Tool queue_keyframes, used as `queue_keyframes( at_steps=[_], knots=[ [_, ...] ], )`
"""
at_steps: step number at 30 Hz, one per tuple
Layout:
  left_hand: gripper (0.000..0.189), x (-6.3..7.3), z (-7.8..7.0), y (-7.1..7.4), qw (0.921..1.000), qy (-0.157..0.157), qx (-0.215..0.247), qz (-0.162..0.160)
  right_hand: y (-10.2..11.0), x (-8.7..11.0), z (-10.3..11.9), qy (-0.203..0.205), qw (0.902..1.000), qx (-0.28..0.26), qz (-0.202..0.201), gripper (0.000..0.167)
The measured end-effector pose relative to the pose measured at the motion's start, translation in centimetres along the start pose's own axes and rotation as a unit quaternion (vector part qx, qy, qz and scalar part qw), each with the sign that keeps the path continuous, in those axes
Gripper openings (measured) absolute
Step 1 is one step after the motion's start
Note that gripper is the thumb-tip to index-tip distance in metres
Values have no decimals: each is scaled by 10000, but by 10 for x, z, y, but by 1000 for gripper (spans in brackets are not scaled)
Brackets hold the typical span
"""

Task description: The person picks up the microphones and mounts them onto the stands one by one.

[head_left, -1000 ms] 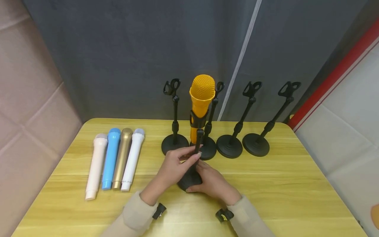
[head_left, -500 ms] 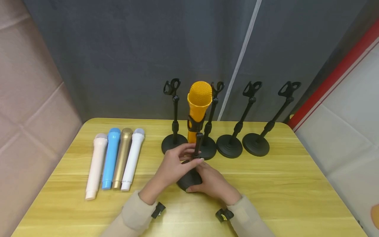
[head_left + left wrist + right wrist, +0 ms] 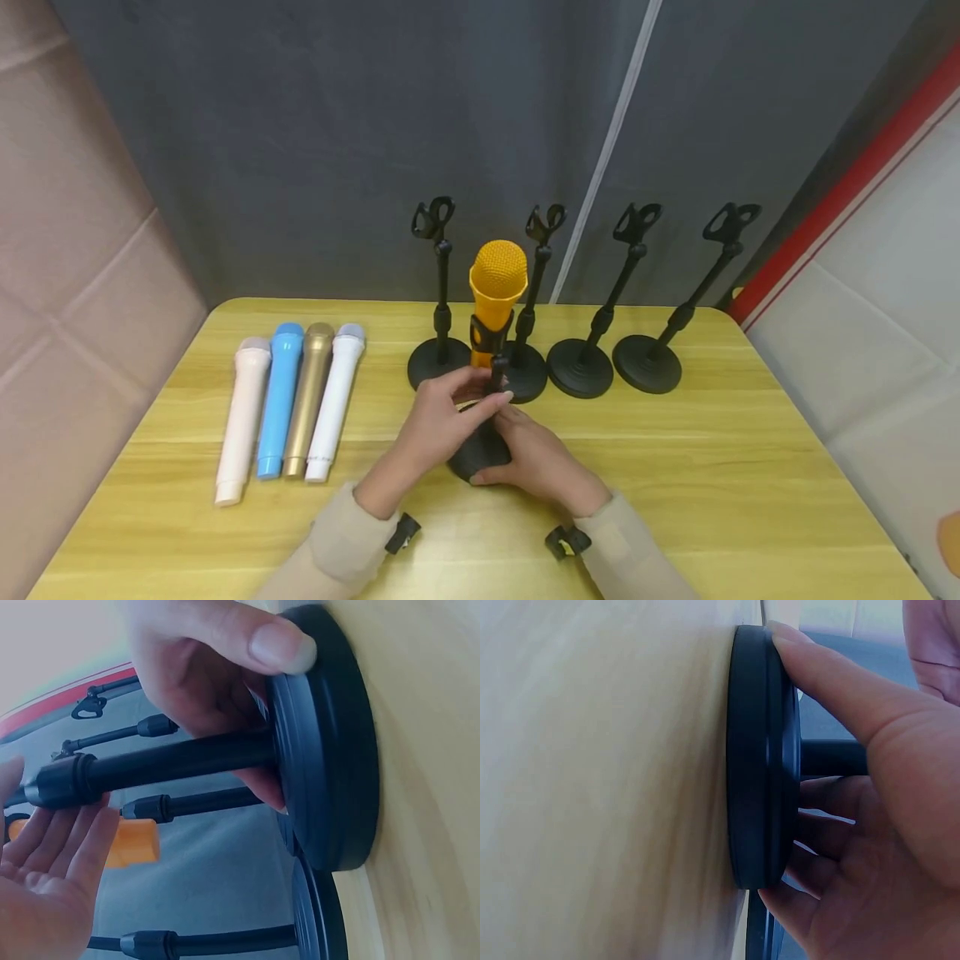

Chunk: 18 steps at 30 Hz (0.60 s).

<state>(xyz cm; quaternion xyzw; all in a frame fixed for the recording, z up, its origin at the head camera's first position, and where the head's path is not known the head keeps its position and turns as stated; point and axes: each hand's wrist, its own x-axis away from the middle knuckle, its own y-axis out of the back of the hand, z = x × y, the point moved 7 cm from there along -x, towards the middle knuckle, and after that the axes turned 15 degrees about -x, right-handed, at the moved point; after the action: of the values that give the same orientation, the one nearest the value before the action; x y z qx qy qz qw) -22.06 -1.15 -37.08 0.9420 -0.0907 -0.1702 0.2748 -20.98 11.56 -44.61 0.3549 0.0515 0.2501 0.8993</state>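
At center frame, the left hand (image 3: 438, 417) grips the collar (image 3: 64, 782) of a black microphone stand (image 3: 478, 457) cradling a yellow microphone (image 3: 497, 279); right hand (image 3: 542, 464) clasps the base (image 3: 759, 757).

Mid-frame in the head view, the held stand (image 3: 478, 454) is partly covered by the left hand (image 3: 441, 417); most fingertips of the right hand (image 3: 551, 467) are hidden. Both sleeves (image 3: 345, 537) are cut off at the bottom edge, an orange patch (image 3: 951, 543) at the right.
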Motion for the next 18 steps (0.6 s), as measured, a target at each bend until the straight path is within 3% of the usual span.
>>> queue_keyframes(
  at_steps=[5,7,18],
  knots=[
    [23,0,-5,7,9973,-366,119,-624,0,-1,-1,-1,10000,80,21,101],
    [20,1,-7,9,9959,-514,88,-733,0,-1,-1,15,9999,98,23,101],
    [20,2,-17,12,9899,-1098,-734,-523,1,-1,1,125,9998,153,-18,99]
  ],
)
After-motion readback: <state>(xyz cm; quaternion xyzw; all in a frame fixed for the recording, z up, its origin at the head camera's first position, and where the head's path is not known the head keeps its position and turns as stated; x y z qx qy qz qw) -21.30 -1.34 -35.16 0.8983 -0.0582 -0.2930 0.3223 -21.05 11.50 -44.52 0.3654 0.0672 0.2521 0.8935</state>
